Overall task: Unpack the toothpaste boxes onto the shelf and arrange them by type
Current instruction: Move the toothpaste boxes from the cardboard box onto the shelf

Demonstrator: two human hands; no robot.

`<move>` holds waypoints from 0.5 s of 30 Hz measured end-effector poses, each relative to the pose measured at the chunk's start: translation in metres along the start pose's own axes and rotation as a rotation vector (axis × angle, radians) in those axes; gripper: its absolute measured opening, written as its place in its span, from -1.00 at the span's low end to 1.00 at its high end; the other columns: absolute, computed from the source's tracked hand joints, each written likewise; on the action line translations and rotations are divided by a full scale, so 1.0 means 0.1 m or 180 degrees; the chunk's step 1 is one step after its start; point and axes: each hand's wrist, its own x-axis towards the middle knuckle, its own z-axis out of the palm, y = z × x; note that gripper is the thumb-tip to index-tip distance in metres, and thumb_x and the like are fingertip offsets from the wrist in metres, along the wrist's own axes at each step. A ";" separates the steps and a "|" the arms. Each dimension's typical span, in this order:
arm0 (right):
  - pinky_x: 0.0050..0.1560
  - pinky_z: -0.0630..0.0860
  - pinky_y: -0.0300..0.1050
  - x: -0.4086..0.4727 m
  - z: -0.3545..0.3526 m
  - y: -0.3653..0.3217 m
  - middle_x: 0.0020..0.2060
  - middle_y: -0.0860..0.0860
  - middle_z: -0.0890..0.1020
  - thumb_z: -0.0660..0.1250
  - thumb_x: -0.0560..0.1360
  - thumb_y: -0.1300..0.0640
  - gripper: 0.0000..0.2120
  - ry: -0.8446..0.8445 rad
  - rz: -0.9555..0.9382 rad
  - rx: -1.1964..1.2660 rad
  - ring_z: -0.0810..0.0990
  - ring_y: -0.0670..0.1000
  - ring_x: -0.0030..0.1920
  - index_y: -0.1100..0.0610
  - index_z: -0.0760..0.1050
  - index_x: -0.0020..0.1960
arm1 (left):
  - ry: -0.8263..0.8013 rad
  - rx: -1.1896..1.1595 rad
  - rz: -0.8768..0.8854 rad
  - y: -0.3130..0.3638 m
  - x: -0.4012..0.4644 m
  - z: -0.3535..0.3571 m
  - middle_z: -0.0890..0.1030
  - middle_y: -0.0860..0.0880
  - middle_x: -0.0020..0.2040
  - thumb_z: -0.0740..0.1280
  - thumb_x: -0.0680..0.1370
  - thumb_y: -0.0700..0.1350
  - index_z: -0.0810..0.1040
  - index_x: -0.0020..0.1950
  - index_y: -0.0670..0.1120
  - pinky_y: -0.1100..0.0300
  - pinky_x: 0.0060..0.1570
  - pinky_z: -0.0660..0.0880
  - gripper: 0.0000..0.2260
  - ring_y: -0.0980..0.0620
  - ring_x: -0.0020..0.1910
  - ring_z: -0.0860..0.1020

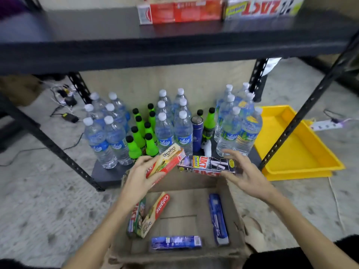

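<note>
My left hand (138, 176) grips a red and cream Colgate box (167, 161) above an open cardboard carton (236, 206). My right hand (245, 174) holds a dark Zact Smokers box (208, 164), with another Zact box under it. Inside the carton lie a Colgate box (158, 210), a green Zact box (136, 216) and two blue toothpaste boxes (218, 218) (175, 242). On the dark upper shelf (97, 41) sit red toothpaste boxes (180, 11) and, to their right, Zact boxes (262, 6).
The bottom shelf holds several water bottles (167, 127), green bottles (141, 133) and a blue flask (197, 131). Yellow trays (297, 150) lie on the floor at right, behind a slanted black shelf post (303, 117). Cables and a power strip (326, 124) lie on the floor.
</note>
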 end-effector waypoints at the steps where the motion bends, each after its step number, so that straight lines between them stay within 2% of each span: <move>1: 0.26 0.36 -0.28 0.00 -0.18 -0.13 0.32 -0.24 0.48 0.45 0.55 0.01 -0.43 0.0069 -0.0134 -0.0074 0.39 -0.15 0.40 -0.16 0.31 0.49 | 0.0009 -0.0020 0.0101 0.14 0.05 -0.15 0.49 0.05 0.23 0.50 0.50 0.03 0.51 0.46 -0.02 0.44 0.14 0.27 -0.46 0.19 0.15 0.47; 3: 0.29 0.39 -0.17 -0.02 -0.51 -0.35 0.33 -0.31 0.47 0.41 0.55 -0.05 -0.49 0.0193 -0.0338 -0.0166 0.39 -0.18 0.39 -0.19 0.35 0.46 | 0.0021 -0.0069 0.0279 0.42 0.12 -0.46 0.48 0.10 0.24 0.49 0.51 0.04 0.49 0.47 -0.02 0.42 0.13 0.28 -0.45 0.26 0.15 0.44; 6: 0.29 0.41 -0.14 -0.03 -0.94 -0.65 0.33 -0.35 0.49 0.39 0.55 -0.05 -0.54 0.0369 -0.0512 -0.0189 0.41 -0.17 0.38 -0.21 0.40 0.42 | 0.0198 -0.0046 0.0551 0.83 0.22 -0.91 0.53 0.19 0.23 0.50 0.46 0.11 0.53 0.41 0.05 0.27 0.15 0.42 -0.47 0.25 0.16 0.52; 10: 0.30 0.50 0.12 0.02 -1.48 -0.94 0.37 -0.24 0.51 0.38 0.56 -0.02 -0.55 0.0578 -0.0658 -0.0076 0.51 -0.06 0.34 -0.21 0.42 0.43 | 0.0353 -0.0105 0.0873 1.31 0.35 -1.45 0.61 0.25 0.18 0.53 0.42 0.17 0.57 0.24 0.20 0.25 0.19 0.49 -0.59 0.27 0.17 0.57; 13: 0.25 0.54 0.25 0.08 -1.84 -1.16 0.36 -0.14 0.53 0.37 0.55 -0.01 -0.52 0.0645 -0.0797 0.0166 0.56 0.04 0.31 -0.17 0.42 0.45 | 0.0491 -0.0052 0.1131 1.66 0.46 -1.80 0.62 0.26 0.15 0.46 0.40 0.26 0.61 0.22 0.15 0.30 0.19 0.45 -0.56 0.24 0.17 0.58; 15: 0.22 0.57 0.25 0.12 -2.05 -1.32 0.32 -0.13 0.56 0.37 0.53 0.02 -0.52 0.0713 -0.0867 0.0271 0.59 0.08 0.27 -0.17 0.44 0.44 | 0.0537 -0.0066 0.1223 1.85 0.56 -2.00 0.64 0.24 0.16 0.53 0.42 0.19 0.63 0.24 0.11 0.28 0.22 0.46 -0.57 0.24 0.18 0.59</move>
